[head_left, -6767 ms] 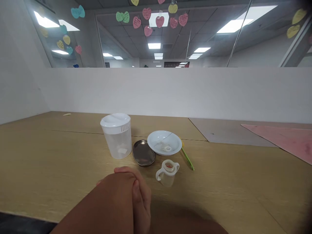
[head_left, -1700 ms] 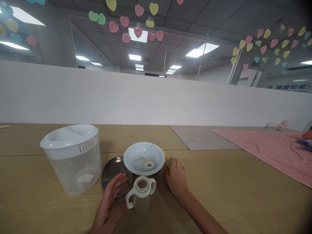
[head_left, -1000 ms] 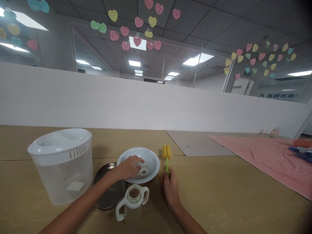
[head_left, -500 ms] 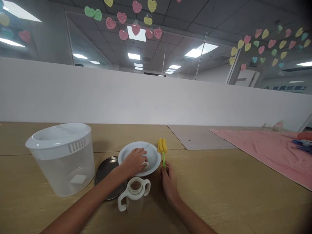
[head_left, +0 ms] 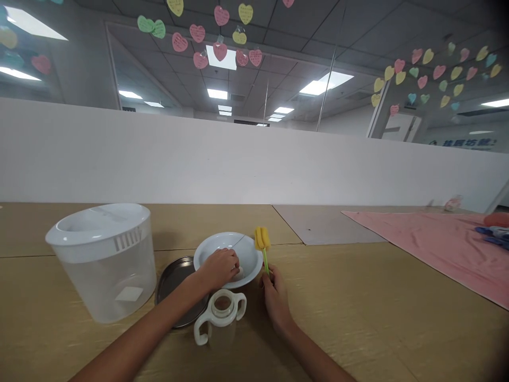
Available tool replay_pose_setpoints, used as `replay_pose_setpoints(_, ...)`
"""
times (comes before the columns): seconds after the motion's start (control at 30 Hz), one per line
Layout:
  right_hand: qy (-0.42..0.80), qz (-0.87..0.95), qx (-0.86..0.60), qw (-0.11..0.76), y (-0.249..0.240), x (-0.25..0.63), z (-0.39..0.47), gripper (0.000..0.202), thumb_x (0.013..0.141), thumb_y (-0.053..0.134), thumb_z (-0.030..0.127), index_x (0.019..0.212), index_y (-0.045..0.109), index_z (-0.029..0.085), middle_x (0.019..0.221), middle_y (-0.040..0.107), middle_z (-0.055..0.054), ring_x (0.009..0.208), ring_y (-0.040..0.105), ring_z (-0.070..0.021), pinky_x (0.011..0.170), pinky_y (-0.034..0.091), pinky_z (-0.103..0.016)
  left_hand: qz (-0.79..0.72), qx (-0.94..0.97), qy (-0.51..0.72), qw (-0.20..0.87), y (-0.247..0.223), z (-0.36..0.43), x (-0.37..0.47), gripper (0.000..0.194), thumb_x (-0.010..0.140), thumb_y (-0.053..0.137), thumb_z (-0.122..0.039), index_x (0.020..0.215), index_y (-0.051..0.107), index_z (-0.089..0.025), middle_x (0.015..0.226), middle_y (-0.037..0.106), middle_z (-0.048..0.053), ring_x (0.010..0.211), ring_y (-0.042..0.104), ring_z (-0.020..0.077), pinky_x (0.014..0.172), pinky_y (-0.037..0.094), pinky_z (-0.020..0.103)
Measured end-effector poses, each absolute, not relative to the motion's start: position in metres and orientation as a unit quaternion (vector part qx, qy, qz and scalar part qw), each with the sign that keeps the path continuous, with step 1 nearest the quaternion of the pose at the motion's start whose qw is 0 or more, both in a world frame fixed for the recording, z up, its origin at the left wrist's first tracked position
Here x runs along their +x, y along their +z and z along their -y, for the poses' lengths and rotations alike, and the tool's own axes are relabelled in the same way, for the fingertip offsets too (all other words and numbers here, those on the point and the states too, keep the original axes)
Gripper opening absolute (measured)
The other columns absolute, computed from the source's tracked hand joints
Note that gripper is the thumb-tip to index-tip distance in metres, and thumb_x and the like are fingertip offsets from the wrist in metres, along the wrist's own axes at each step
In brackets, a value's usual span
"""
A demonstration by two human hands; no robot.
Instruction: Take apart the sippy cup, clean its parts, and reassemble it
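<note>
My left hand reaches into a white bowl, its fingers curled against a small white piece that they partly cover. My right hand, just right of the bowl, is closed round the green handle of a brush with a yellow sponge head pointing up. Nearer to me stands a clear bottle with a white two-handled collar, its top uncovered. A dark metal tray lies partly under my left forearm, left of the bowl.
At the left stands a large translucent container with a white lid. A pink cloth covers the right of the table, with blue and red items on its far end. A white partition runs behind.
The fingers of my left hand have drawn in from a more spread pose in the bowl. The yellow brush head has tilted slightly left, towards the bowl.
</note>
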State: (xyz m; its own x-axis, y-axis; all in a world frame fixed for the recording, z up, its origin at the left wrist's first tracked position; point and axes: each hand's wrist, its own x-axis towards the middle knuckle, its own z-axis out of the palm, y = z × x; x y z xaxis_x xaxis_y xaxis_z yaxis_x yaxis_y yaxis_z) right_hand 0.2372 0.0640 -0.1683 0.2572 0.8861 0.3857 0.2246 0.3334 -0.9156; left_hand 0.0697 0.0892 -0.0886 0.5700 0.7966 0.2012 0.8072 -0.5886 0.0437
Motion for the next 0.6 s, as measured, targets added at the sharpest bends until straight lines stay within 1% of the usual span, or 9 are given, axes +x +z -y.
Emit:
replay_pose_setpoints(0.17, 0.314, 0.524, -0.508, 0.607, -0.1657, 0.2373, -0.0622, 0.031, 0.077, 0.048, 0.038, 0.098, 0.06, 0.017, 0.068, 0.06, -0.001, 0.065, 0.055, -0.0177, 0.056, 0.041, -0.026, 0.486, -0.87, -0.065, 0.05, -0.0866, -0.0877, 0.0697, 0.028, 0.084, 0.044, -0.025, 0.079, 0.068, -0.011, 0.087, 0.064, 0.014, 0.087, 0.057, 0.0261, 0.078, 0.044, 0.039)
replay_pose_setpoints(0.23, 0.324, 0.517, -0.505, 0.611, -0.1652, 0.237, -0.0618, 0.033, 0.077, 0.05, 0.038, 0.1, 0.06, 0.017, 0.069, 0.06, -0.001, 0.066, 0.055, -0.0178, 0.057, 0.041, -0.026, 0.497, -0.864, -0.056, 0.056, -0.0852, -0.0872, 0.0688, 0.028, 0.082, 0.046, -0.027, 0.077, 0.068, -0.012, 0.086, 0.065, 0.014, 0.087, 0.058, 0.027, 0.077, 0.044, 0.04)
replay_pose_setpoints(0.43, 0.331, 0.512, -0.506, 0.61, -0.1656, 0.2368, -0.0622, 0.034, 0.076, 0.051, 0.038, 0.099, 0.061, 0.016, 0.07, 0.06, -0.002, 0.067, 0.055, -0.0183, 0.057, 0.04, -0.026, 0.498, -0.864, -0.055, 0.055, -0.0844, -0.0875, 0.0672, 0.026, 0.08, 0.048, -0.03, 0.078, 0.068, -0.014, 0.086, 0.066, 0.013, 0.087, 0.058, 0.0281, 0.076, 0.044, 0.041)
replay_pose_setpoints(0.6, 0.326, 0.518, -0.503, 0.61, -0.1654, 0.2367, -0.0619, 0.033, 0.076, 0.05, 0.038, 0.1, 0.061, 0.017, 0.069, 0.06, -0.002, 0.067, 0.055, -0.0181, 0.057, 0.04, -0.025, 0.493, -0.866, -0.078, 0.023, -0.0872, -0.0898, 0.067, 0.024, 0.079, 0.052, -0.034, 0.084, 0.067, -0.016, 0.092, 0.066, 0.012, 0.091, 0.057, 0.0283, 0.081, 0.043, 0.04)
